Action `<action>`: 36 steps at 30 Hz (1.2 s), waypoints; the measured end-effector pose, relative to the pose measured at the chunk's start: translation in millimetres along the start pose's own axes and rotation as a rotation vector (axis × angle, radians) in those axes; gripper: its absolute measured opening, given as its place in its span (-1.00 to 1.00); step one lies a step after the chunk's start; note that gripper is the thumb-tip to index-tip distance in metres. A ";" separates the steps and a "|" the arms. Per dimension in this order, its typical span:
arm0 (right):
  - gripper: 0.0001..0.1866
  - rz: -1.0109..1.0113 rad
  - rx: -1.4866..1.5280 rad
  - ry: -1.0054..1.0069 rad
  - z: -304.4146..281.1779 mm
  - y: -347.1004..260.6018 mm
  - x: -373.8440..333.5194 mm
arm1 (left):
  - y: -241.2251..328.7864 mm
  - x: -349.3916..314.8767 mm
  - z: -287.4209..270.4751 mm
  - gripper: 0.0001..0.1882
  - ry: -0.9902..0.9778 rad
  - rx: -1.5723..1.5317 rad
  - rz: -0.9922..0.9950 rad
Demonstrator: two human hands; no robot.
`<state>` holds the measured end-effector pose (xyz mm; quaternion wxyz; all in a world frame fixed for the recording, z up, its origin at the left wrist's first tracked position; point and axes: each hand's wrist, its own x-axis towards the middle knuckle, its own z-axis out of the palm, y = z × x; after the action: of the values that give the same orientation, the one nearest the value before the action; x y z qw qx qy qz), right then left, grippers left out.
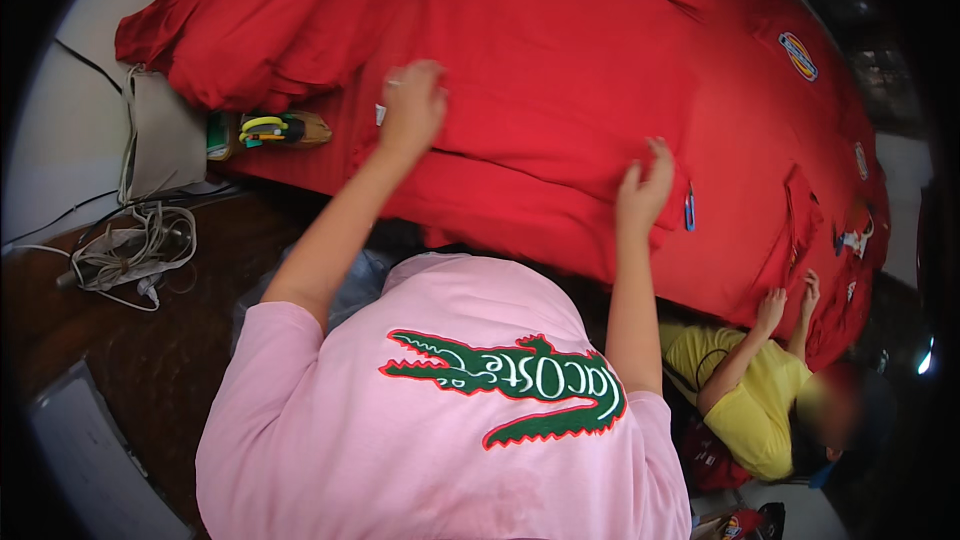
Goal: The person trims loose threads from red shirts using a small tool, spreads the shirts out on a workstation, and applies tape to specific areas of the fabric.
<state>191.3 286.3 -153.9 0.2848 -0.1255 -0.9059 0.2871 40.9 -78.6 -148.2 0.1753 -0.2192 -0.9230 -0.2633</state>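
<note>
A red garment [560, 90], partly folded, lies on the red-covered table in front of me. A fold line runs across it between my hands. My left hand [412, 110] is over its left side, near a small white label [380, 115]; its fingers are slightly blurred but look apart, with nothing visible in them. My right hand [646, 188] is at the garment's lower right edge, fingers and thumb apart, holding nothing I can see. Whether either palm touches the cloth is unclear. A small slim blue tool [690, 208] lies just right of my right hand.
More red garments [260, 30] are heaped at the far left. A small box [310, 128] holds yellow tape and tools. Tangled white cables [140, 240] lie at the left. At the right, a co-worker in a yellow shirt [755, 400] has both hands at red cloth [800, 230].
</note>
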 end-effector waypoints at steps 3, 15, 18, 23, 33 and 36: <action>-0.42 -0.171 0.012 -0.397 42.8 -73.7 -28.7 | 70.7 -24.8 31.4 -0.46 -0.392 -0.205 0.185; -0.39 -0.012 -0.436 -0.348 16.5 16.4 -10.8 | -20.0 -26.8 -2.9 -0.22 -0.393 0.199 0.127; -0.44 0.061 -0.636 -0.286 3.1 50.7 6.8 | -21.1 -23.8 1.7 -0.28 -0.411 0.206 0.132; -0.72 0.052 -0.644 -0.247 -37.3 66.5 36.1 | -31.0 -15.2 12.5 -0.41 -0.310 0.107 0.075; -0.89 -0.171 -0.533 -0.270 -124.4 30.5 -54.4 | -25.0 -72.1 -43.3 -0.76 -0.188 0.158 0.224; -0.91 -0.009 -0.421 -0.400 -129.4 32.5 -117.7 | -6.0 -119.5 -64.8 -0.67 -0.332 0.240 0.170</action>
<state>364.4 324.5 -138.3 0.0693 -0.1187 -0.9843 0.1106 152.2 -157.0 -151.3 0.0673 -0.3140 -0.9421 -0.0963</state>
